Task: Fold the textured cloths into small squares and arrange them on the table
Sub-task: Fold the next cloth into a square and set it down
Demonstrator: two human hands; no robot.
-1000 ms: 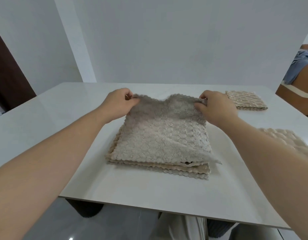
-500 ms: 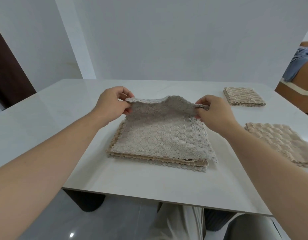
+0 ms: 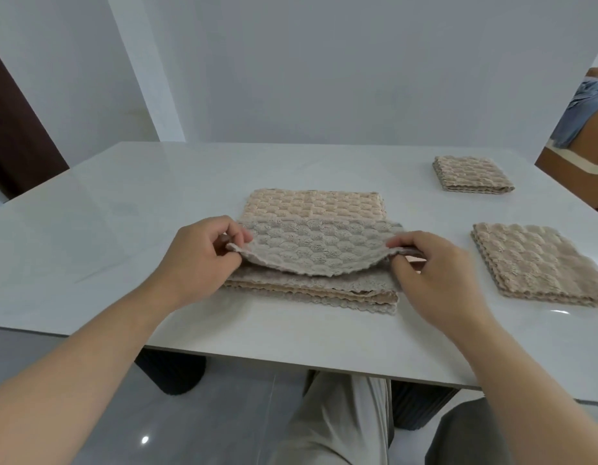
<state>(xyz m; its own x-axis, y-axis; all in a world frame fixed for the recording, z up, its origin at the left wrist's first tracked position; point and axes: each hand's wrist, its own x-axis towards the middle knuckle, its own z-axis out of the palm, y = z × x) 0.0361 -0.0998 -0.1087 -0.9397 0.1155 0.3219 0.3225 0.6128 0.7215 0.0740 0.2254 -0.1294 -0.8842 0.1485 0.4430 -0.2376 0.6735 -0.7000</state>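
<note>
Grey-beige textured cloth, honeycomb-patterned with a scalloped edge, is held doubled over at the middle of a glossy white desk, its raised edge turned towards the person seated there. It lies on a stack of flat beige cloths that sits close to the desk's near edge. The far half of the stack shows a peach textured cloth lying flat.

To the right, a folded beige square cloth lies flat near the desk's right edge. A second folded beige square rests farther back, well apart from the first.

The person's left hand pinches the raised edge at its left corner between thumb and curled fingers. The right hand pinches the right corner the same way. Between the two hands the edge sags in a shallow curve just above the stack. Both bare forearms reach in from the bottom of the view, and light trousers show below the desk's edge.
</note>
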